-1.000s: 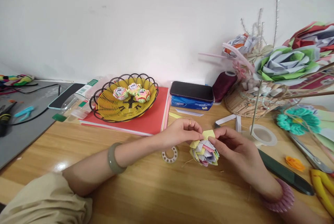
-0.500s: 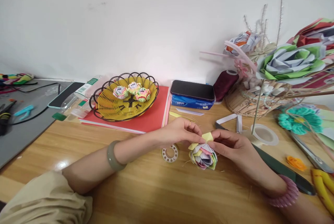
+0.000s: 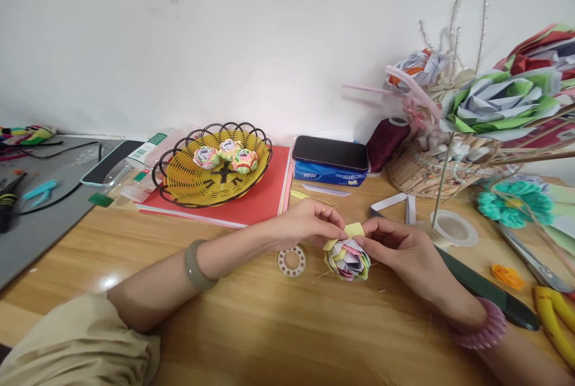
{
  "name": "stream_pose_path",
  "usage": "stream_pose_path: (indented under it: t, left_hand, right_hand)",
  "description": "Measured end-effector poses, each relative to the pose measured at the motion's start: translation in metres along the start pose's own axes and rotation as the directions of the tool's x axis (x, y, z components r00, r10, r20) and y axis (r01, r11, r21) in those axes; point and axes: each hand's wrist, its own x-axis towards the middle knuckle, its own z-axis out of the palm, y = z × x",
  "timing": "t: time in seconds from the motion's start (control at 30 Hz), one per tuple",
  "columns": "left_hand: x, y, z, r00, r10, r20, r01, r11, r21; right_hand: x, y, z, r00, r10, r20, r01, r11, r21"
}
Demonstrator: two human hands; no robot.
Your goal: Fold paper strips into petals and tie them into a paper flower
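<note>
A folded paper flower [image 3: 349,261] in white, yellow, pink and pale green is held between my two hands, a little above the wooden table. My left hand [image 3: 317,221] pinches it at the upper left, thumb and fingers on a yellow paper petal [image 3: 354,229]. From the right, my right hand [image 3: 395,242] grips the flower's upper edge between thumb and fingers. Thin threads trail from the flower's underside. A white plastic ring with holes, a bobbin [image 3: 291,261], lies just left of the flower.
A yellow woven basket [image 3: 188,188] with three small paper flowers rests on red paper [image 3: 265,209]. A phone [image 3: 330,153] sits on a blue tissue pack [image 3: 330,174]. At right are a maroon thread cone [image 3: 387,143], tape roll [image 3: 454,228], scissors [image 3: 532,260] and a vase of large paper flowers [image 3: 501,103].
Both hands and the flower have shifted slightly upward in view, and the flower is tilted a little differently. The grip of both hands stays on it.
</note>
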Motion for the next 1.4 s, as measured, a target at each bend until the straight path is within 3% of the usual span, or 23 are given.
stream_pose_path:
  t: [0.17,0.3,0.53,0.67,0.8,0.9,0.97,1.07,1.13,1.23,1.3,1.4]
  left_hand:
    - [0.002,-0.002,0.001,0.999,0.02,-0.05,-0.018,0.999,0.033]
    - [0.005,-0.008,0.001,0.984,0.133,-0.119,-0.107,0.973,0.204]
    - [0.002,-0.014,0.005,0.925,0.316,-0.209,-0.203,0.879,0.43]
    - [0.001,-0.004,0.005,0.964,0.235,-0.123,-0.193,0.939,0.284]
    - [0.0,0.005,0.002,0.993,0.105,0.057,-0.111,0.986,0.124]
    - [-0.002,0.006,0.001,0.956,0.06,0.288,-0.112,0.98,0.166]
    - [-0.003,0.004,0.003,0.923,0.039,0.383,-0.124,0.972,0.2]
    - [-0.004,0.0,0.005,0.954,0.119,0.275,-0.195,0.942,0.271]
    - [-0.004,-0.003,0.007,0.966,0.228,0.12,-0.256,0.891,0.375]
    - [-0.005,-0.004,0.009,0.922,0.383,-0.05,-0.278,0.747,0.604]
    - [-0.005,-0.005,0.01,0.89,0.446,-0.093,-0.255,0.657,0.71]
    - [-0.006,-0.005,0.012,0.89,0.443,-0.106,-0.215,0.614,0.759]
  right_hand:
    - [0.0,0.004,0.002,1.0,-0.028,0.012,0.028,0.999,-0.035]
    - [-0.001,0.008,0.004,0.994,-0.1,-0.043,0.091,0.981,-0.174]
    - [-0.006,0.011,0.007,0.934,-0.349,-0.079,0.259,0.81,-0.526]
    - [-0.009,0.01,0.005,0.852,-0.514,-0.097,0.351,0.7,-0.622]
    - [-0.012,0.01,0.0,0.785,-0.613,-0.095,0.394,0.611,-0.687]
    - [-0.015,0.01,-0.003,0.734,-0.678,-0.021,0.49,0.552,-0.675]
    - [-0.016,0.011,-0.003,0.719,-0.695,0.011,0.529,0.537,-0.658]
    - [-0.016,0.01,-0.003,0.705,-0.709,0.004,0.544,0.538,-0.644]
    - [-0.014,0.008,-0.002,0.729,-0.677,-0.096,0.494,0.619,-0.611]
    - [-0.009,0.004,-0.002,0.871,-0.428,-0.244,0.297,0.851,-0.432]
    - [-0.005,0.001,-0.002,0.961,-0.215,-0.173,0.163,0.948,-0.272]
    - [-0.002,-0.002,-0.001,0.998,-0.053,-0.026,0.051,0.996,-0.077]
